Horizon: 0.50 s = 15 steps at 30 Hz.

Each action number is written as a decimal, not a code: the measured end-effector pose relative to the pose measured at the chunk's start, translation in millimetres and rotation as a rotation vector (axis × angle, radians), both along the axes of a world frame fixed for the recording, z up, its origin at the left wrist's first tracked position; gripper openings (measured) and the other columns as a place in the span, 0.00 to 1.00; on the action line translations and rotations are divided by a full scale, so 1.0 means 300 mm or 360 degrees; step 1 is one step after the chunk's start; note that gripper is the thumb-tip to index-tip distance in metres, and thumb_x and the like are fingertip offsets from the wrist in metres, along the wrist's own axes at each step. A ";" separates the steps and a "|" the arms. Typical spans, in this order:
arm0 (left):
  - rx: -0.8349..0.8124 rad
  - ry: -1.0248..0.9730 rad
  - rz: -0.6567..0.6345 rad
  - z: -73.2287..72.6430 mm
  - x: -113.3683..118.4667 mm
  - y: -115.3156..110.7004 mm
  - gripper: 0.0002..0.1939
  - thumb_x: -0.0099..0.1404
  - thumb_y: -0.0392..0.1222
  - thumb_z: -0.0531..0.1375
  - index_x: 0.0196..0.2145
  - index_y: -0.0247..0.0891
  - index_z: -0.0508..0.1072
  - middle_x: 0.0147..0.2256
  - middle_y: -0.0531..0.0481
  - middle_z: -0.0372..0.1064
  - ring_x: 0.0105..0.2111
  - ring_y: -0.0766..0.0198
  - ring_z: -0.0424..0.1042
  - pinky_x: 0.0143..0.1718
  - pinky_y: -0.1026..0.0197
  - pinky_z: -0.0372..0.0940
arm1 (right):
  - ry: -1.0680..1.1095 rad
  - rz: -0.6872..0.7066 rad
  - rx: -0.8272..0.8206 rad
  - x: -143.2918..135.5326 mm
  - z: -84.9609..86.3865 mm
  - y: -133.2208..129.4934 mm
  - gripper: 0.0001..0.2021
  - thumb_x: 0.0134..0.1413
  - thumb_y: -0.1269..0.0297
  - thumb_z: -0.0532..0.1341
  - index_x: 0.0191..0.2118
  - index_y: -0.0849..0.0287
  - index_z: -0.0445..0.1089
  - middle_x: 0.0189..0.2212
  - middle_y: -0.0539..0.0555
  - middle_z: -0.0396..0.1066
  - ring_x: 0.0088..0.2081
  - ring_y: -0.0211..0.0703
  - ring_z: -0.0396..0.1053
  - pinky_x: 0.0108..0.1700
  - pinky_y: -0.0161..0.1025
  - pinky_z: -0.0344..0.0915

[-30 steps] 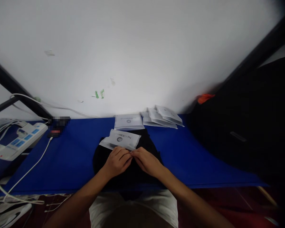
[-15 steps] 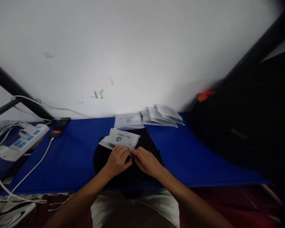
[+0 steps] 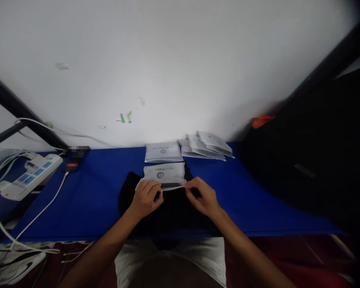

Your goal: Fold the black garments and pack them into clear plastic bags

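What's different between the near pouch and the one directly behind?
The near pouch is over black cloth; the far pouch is on blue fabric. Left hand and right hand touch the near pouch's edge; neither touches the far pouch. Both pouches are whitish with round dark logos.

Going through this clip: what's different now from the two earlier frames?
The right hand has moved right, away from the left hand, to the near right corner of the front printed bag. That bag has shifted right and turned to lie straighter. The left hand remains at its near edge. Unchanged: the bag behind it, the fanned bags and the power strip.
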<state>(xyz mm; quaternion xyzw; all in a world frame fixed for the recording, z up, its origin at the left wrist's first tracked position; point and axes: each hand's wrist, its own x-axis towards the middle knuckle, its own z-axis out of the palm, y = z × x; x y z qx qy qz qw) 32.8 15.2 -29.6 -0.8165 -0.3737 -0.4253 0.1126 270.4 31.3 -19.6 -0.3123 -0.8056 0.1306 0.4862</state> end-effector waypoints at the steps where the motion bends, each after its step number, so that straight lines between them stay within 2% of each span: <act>1: 0.0006 -0.0010 0.0010 0.000 -0.003 0.001 0.07 0.59 0.30 0.59 0.35 0.39 0.69 0.35 0.46 0.74 0.38 0.57 0.72 0.41 0.54 0.68 | 0.0041 -0.0059 -0.0002 0.015 0.002 0.004 0.07 0.60 0.72 0.57 0.41 0.53 0.66 0.34 0.53 0.75 0.34 0.42 0.73 0.36 0.40 0.70; 4: 0.0029 -0.0018 0.0040 -0.002 -0.010 0.003 0.07 0.59 0.30 0.59 0.35 0.39 0.70 0.35 0.47 0.74 0.38 0.57 0.72 0.41 0.54 0.68 | 0.0123 -0.0276 -0.0057 0.061 -0.003 0.020 0.02 0.59 0.68 0.60 0.36 0.53 0.66 0.31 0.52 0.75 0.32 0.43 0.74 0.35 0.41 0.71; 7: 0.0044 -0.0005 0.0064 -0.003 -0.014 0.006 0.07 0.59 0.30 0.59 0.36 0.39 0.70 0.35 0.47 0.73 0.37 0.57 0.72 0.41 0.54 0.68 | 0.0251 -0.0431 -0.0165 0.103 -0.023 0.041 0.03 0.58 0.63 0.62 0.35 0.53 0.66 0.29 0.51 0.73 0.32 0.44 0.74 0.35 0.41 0.72; 12: 0.0035 -0.0023 0.0089 0.002 -0.018 0.008 0.08 0.59 0.30 0.59 0.36 0.39 0.69 0.34 0.47 0.72 0.37 0.57 0.71 0.40 0.55 0.68 | 0.0539 -0.0533 -0.0249 0.150 -0.051 0.072 0.07 0.56 0.62 0.64 0.34 0.54 0.65 0.28 0.50 0.71 0.36 0.47 0.77 0.38 0.42 0.73; 15: -0.0035 -0.0051 0.0066 -0.002 -0.024 0.006 0.06 0.59 0.31 0.59 0.35 0.39 0.67 0.34 0.46 0.71 0.37 0.57 0.71 0.39 0.55 0.68 | 0.0495 -0.0487 -0.0267 0.157 -0.056 0.071 0.05 0.56 0.64 0.64 0.35 0.54 0.66 0.30 0.50 0.73 0.36 0.46 0.77 0.39 0.42 0.73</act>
